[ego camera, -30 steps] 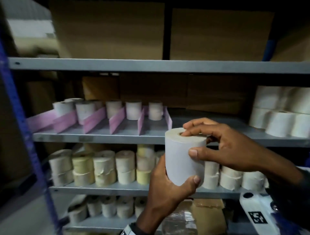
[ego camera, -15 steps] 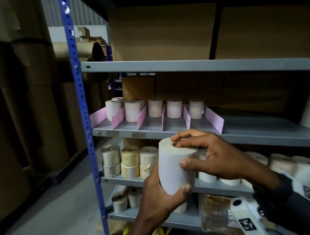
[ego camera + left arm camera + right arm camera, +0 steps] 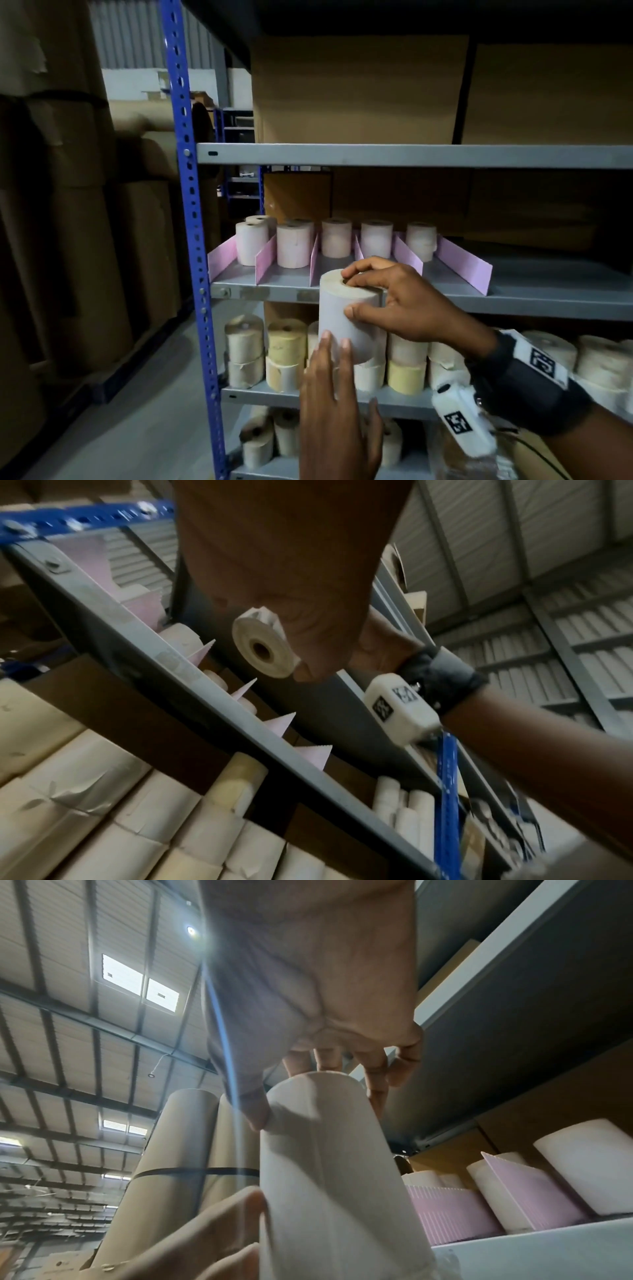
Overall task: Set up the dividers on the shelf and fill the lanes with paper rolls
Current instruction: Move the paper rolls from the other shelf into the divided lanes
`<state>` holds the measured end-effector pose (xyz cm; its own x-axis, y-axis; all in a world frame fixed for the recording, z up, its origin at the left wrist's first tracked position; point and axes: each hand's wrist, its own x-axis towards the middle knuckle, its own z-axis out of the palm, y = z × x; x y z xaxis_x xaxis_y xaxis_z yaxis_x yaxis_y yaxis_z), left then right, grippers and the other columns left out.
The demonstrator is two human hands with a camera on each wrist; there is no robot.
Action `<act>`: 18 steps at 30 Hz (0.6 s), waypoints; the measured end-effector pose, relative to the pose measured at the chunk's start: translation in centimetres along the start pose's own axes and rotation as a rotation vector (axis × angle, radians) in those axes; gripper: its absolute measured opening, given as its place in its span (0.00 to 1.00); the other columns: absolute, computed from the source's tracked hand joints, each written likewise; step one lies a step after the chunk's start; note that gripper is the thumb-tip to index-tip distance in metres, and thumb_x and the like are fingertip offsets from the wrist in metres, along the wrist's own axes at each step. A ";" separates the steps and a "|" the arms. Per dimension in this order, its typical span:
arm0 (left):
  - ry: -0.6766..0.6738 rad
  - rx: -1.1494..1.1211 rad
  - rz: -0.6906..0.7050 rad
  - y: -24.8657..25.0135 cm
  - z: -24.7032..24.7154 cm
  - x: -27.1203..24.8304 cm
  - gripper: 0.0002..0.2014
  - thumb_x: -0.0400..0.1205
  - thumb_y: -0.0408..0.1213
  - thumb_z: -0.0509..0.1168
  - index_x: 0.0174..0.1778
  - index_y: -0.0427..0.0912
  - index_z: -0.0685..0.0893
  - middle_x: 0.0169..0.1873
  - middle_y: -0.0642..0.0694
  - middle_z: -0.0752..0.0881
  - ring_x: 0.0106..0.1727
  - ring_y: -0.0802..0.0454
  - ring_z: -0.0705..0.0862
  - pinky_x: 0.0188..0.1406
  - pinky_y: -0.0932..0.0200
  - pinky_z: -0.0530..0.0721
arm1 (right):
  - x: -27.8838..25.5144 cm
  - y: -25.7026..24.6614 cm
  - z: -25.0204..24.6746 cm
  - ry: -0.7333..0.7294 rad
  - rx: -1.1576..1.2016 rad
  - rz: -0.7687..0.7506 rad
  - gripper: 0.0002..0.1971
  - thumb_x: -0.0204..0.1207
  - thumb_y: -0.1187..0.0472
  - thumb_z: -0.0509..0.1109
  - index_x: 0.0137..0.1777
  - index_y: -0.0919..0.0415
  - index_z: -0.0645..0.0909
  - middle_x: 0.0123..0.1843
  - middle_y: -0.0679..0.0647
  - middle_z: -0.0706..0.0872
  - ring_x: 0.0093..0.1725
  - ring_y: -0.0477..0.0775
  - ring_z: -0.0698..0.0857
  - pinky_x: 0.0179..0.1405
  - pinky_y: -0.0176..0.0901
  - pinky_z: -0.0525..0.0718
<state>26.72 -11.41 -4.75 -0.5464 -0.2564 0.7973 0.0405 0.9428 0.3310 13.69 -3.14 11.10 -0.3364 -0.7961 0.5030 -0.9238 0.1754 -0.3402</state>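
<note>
So I've got a paper roll [image 3: 346,318] upright in front of the shelf [image 3: 513,298], about level with the shelf's front edge and lined up roughly with the middle lanes. My right hand [image 3: 407,305] has the grip on it: fingertips curled over the top rim by the core hole, thumb pressed against the near side of the roll. From the right wrist view you can see the thumb and fingers pinching the top end of the roll [image 3: 329,1164]. My left hand [image 3: 337,404] is below it, fingers pretty much straight and pointing up, tips just touching the lower part of the roll, so that grip is loose and not wrapped round anything. In the left wrist view the underside of the roll [image 3: 262,650] with its hollow core shows past my palm.

The pink dividers [image 3: 462,263] stand on edge across the shelf, making lanes that run front to back. Each lane has a roll or two [image 3: 294,245] standing at the back, with the front part of each lane bare grey metal. The shelf below [image 3: 404,401] holds stacked cream and yellowish rolls [image 3: 286,353]. A blue upright post [image 3: 190,240] runs down the left side of the rack, and brown cartons [image 3: 356,89] sit on the top shelf.
</note>
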 end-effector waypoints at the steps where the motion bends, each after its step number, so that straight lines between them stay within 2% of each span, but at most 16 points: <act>1: -0.058 0.079 0.012 -0.2 0.4 0.3 0.39 0.72 0.48 0.67 0.79 0.34 0.76 0.81 0.32 0.71 0.80 0.35 0.73 0.69 0.39 0.81 | 0.8 0.4 0.1 0.007 -0.014 0.006 0.20 0.71 0.46 0.77 0.62 0.53 0.88 0.64 0.36 0.81 0.64 0.37 0.80 0.68 0.53 0.79; 4: -0.179 0.248 0.002 -1.8 1.9 1.5 0.42 0.67 0.54 0.65 0.78 0.38 0.79 0.80 0.36 0.73 0.81 0.41 0.69 0.68 0.38 0.71 | 3.3 1.8 0.7 0.015 -0.080 0.016 0.22 0.70 0.45 0.77 0.62 0.53 0.88 0.65 0.39 0.82 0.63 0.40 0.81 0.66 0.52 0.80; 6: -0.209 0.292 0.007 -3.2 2.9 2.6 0.43 0.67 0.55 0.66 0.79 0.38 0.78 0.81 0.37 0.72 0.82 0.41 0.71 0.70 0.38 0.69 | 4.7 3.0 1.2 0.008 -0.134 0.032 0.24 0.70 0.41 0.74 0.63 0.50 0.87 0.65 0.37 0.81 0.64 0.41 0.80 0.67 0.54 0.77; 7: -0.224 0.316 0.006 -3.9 3.4 3.2 0.44 0.67 0.55 0.66 0.80 0.38 0.77 0.82 0.37 0.71 0.82 0.40 0.72 0.71 0.37 0.68 | 5.4 3.7 1.5 0.006 -0.152 0.038 0.24 0.69 0.39 0.73 0.63 0.50 0.87 0.66 0.37 0.81 0.64 0.42 0.80 0.66 0.52 0.75; 10: -0.254 0.376 -0.023 -5.4 4.8 5.0 0.45 0.68 0.55 0.67 0.81 0.38 0.75 0.84 0.37 0.68 0.83 0.37 0.70 0.73 0.32 0.64 | 7.3 5.8 2.2 0.033 -0.175 0.045 0.26 0.69 0.38 0.71 0.63 0.50 0.87 0.66 0.38 0.82 0.65 0.44 0.80 0.56 0.38 0.72; 11: -0.257 0.386 -0.031 -5.7 5.3 5.6 0.46 0.67 0.56 0.70 0.81 0.38 0.74 0.84 0.37 0.68 0.83 0.37 0.70 0.73 0.30 0.63 | 7.9 6.4 2.4 0.043 -0.172 0.047 0.28 0.68 0.36 0.70 0.63 0.51 0.87 0.66 0.39 0.82 0.64 0.45 0.81 0.57 0.38 0.74; 14: -0.248 0.417 -0.039 -6.8 6.7 7.4 0.49 0.64 0.58 0.75 0.81 0.39 0.76 0.84 0.38 0.70 0.83 0.37 0.70 0.73 0.27 0.62 | 9.9 8.1 2.8 0.037 -0.168 0.073 0.33 0.65 0.32 0.65 0.64 0.51 0.86 0.67 0.40 0.81 0.65 0.46 0.80 0.66 0.56 0.77; 18: -0.239 0.421 -0.065 -7.9 8.5 9.4 0.50 0.62 0.60 0.75 0.80 0.39 0.76 0.82 0.37 0.71 0.82 0.39 0.73 0.70 0.23 0.75 | 12.1 10.2 3.1 -0.009 -0.147 0.097 0.35 0.65 0.31 0.63 0.67 0.51 0.84 0.68 0.41 0.80 0.67 0.47 0.79 0.67 0.62 0.76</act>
<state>14.16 -19.49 -4.14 -0.7156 -0.3083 0.6268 -0.3152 0.9433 0.1041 0.81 -12.77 11.20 -0.4240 -0.7764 0.4663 -0.9042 0.3336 -0.2667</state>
